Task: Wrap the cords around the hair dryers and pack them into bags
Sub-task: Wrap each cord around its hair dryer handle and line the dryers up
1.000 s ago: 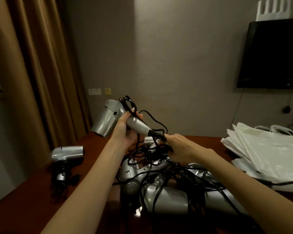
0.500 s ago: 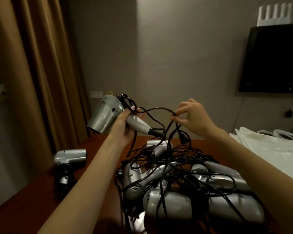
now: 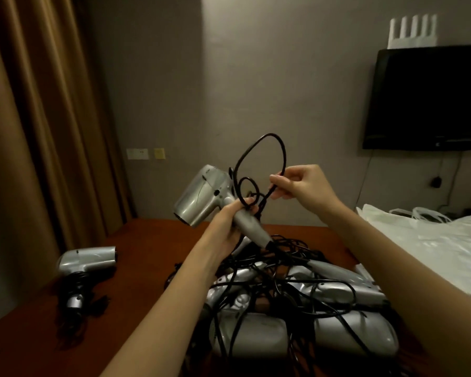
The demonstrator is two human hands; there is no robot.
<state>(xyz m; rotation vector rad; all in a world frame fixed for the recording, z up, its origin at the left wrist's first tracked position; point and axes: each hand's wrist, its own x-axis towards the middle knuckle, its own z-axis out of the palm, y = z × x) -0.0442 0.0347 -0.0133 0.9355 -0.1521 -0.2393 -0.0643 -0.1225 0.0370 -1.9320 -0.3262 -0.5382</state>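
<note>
My left hand point(image 3: 229, 227) grips the handle of a silver hair dryer point(image 3: 201, 195) held up above the table, nozzle pointing down-left. Its black cord point(image 3: 259, 148) rises in a big loop above the dryer, with smaller loops around the handle top. My right hand point(image 3: 299, 186) pinches that cord to the right of the dryer. Below lies a pile of several silver dryers point(image 3: 297, 317) tangled in black cords. One more dryer point(image 3: 89, 261), its cord bundled by its handle, lies apart on the left.
The dark wooden table point(image 3: 147, 254) runs to the back wall. White plastic bags point(image 3: 433, 240) are stacked at the right. Brown curtains point(image 3: 38, 131) hang on the left. A black TV point(image 3: 430, 96) is mounted on the wall at the right.
My right hand has lifted the cord from the pile and brought it left toward the dryer, forming a tall loop above it. The left hand kept hold of the handle.
</note>
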